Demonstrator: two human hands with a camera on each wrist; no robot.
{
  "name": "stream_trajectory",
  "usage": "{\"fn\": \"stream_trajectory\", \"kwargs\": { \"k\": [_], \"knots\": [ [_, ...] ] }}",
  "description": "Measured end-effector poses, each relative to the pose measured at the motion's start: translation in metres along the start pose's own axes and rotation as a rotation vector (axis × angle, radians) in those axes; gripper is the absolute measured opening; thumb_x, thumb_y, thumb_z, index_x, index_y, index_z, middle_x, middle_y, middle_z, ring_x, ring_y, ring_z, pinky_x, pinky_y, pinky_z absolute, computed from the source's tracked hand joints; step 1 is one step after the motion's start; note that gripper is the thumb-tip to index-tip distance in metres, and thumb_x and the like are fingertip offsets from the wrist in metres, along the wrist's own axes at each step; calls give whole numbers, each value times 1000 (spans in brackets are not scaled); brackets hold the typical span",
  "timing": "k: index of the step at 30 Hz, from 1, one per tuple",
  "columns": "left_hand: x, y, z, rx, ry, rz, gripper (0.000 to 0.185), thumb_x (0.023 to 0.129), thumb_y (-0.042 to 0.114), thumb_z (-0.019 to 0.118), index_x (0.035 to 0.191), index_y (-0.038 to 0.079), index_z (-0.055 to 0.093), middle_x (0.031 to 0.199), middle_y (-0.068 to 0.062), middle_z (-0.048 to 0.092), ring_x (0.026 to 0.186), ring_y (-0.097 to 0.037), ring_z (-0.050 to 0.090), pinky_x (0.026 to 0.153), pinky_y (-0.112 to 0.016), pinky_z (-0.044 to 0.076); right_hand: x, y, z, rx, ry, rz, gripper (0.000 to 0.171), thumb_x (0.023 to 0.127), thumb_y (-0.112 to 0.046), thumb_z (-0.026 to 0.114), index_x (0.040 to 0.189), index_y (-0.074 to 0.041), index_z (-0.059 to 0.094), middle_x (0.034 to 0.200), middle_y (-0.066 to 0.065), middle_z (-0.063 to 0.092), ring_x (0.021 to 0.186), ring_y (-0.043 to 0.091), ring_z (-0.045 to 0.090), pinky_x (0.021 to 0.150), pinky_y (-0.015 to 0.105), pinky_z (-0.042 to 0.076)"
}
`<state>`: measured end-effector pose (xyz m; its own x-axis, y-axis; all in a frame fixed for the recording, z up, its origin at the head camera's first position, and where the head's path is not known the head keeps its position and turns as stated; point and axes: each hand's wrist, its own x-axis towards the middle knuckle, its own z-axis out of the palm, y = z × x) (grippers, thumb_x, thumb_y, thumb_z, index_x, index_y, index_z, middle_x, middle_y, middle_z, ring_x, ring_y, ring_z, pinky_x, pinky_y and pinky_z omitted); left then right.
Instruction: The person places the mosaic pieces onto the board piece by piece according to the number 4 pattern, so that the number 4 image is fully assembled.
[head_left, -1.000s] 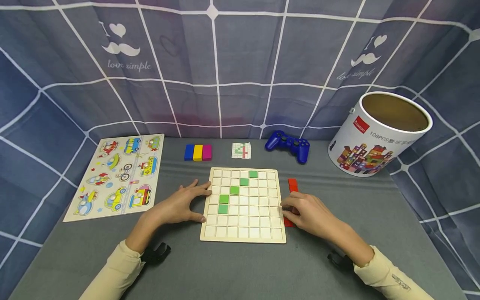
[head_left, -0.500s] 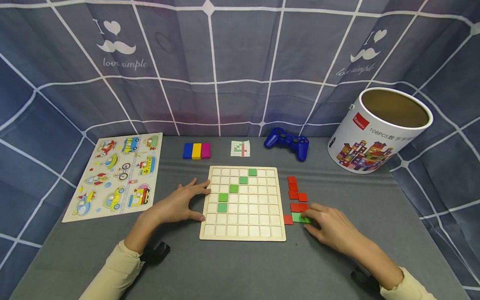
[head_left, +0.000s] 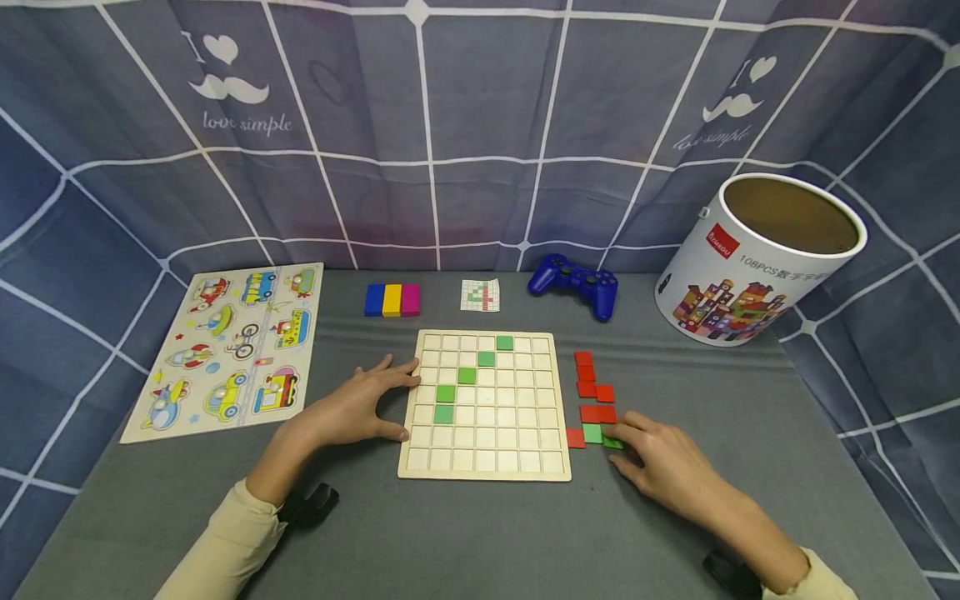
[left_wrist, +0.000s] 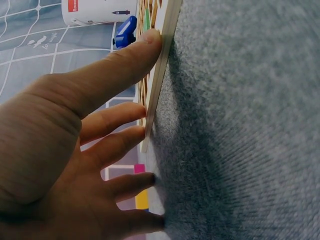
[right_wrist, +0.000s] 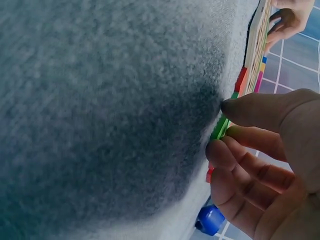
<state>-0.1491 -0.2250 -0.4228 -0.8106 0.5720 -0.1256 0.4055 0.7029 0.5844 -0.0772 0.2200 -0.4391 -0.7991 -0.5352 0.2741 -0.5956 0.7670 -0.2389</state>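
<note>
My right hand (head_left: 663, 467) pinches a green tile (head_left: 611, 441) lying flat on the cloth beside the red tiles (head_left: 592, 390). It looks light, stiff and thin, so I take its edges. My left hand (head_left: 352, 408) rests flat, fingers straight, against the wooden board (head_left: 487, 462).

Your left hand (head_left: 352, 410) lies flat, fingers spread and straight. Your right hand (head_left: 663, 462) reaches forward, thumb and fingertips (right_wrist: 235, 107) pinched together.
</note>
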Motion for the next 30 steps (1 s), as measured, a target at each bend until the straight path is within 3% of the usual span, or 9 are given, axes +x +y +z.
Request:
{"fn": "stream_trajectory", "kwargs": {
  "k": [12, 20, 30],
  "knots": [
    [0, -1, 1, -2, -1, -3, 78, 75, 27, 90, 142, 7, 56, 161, -8, 31, 148, -45, 13, 108, -75, 8, 0, 4, -3, -34, 12, 57, 28, 68, -10, 90, 91, -11, 74, 79, -10, 56, 65, 2, 46, 54, 25, 43],
    [0, 0, 1, 2, -8, -5, 77, 75, 29, 89, 142, 8, 57, 162, -8, 30, 149, -44, 12, 109, -75, 8, -2, 3, -2, -16, -2, 103, 23, 71, -13, 84, 90, -14, 72, 79, -11, 53, 62, 1, 41, 52, 22, 37],
    [-2, -1, 2, 5, 2, -6, 78, 75, 30, 89, 142, 8, 56, 161, -7, 31, 149, -44, 13, 109, -75, 9, 18, -8, -5, 20, 49, 16, 26, 71, -12, 84, 93, -16, 70, 84, -10, 55, 60, 0, 40, 50, 20, 34]
  ]
}}
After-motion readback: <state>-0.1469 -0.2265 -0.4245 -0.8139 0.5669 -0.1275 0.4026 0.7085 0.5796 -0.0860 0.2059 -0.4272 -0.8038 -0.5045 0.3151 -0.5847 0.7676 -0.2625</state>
